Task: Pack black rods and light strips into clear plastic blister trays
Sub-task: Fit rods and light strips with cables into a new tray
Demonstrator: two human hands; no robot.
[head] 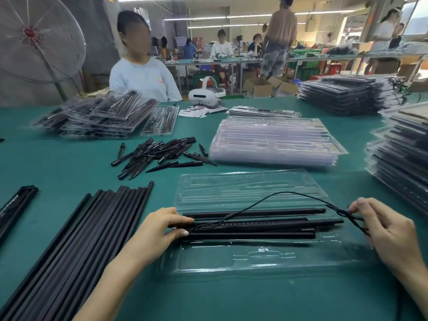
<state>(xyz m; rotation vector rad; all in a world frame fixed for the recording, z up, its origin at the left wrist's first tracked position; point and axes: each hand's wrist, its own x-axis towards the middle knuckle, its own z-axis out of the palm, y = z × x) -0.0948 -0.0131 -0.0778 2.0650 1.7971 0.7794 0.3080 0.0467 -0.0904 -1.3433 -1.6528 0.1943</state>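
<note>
An open clear blister tray [259, 260] lies in front of me on the green table, its lid half [245, 188] folded back. Several black rods and a light strip [254, 225] lie lengthwise across the tray's middle. My left hand [159, 230] grips their left ends with fingers and thumb. A thin black cable [284, 194] loops up from the strip and over to the right. My right hand [384, 230] pinches the bunched end of that cable just past the rods' right ends.
A row of long black rods [88, 239] lies at my left. Loose black spikes [157, 154] are heaped further back. A stack of clear trays [275, 140] stands behind. Packed trays [398, 158] are piled right and far left [99, 117]. A person sits opposite.
</note>
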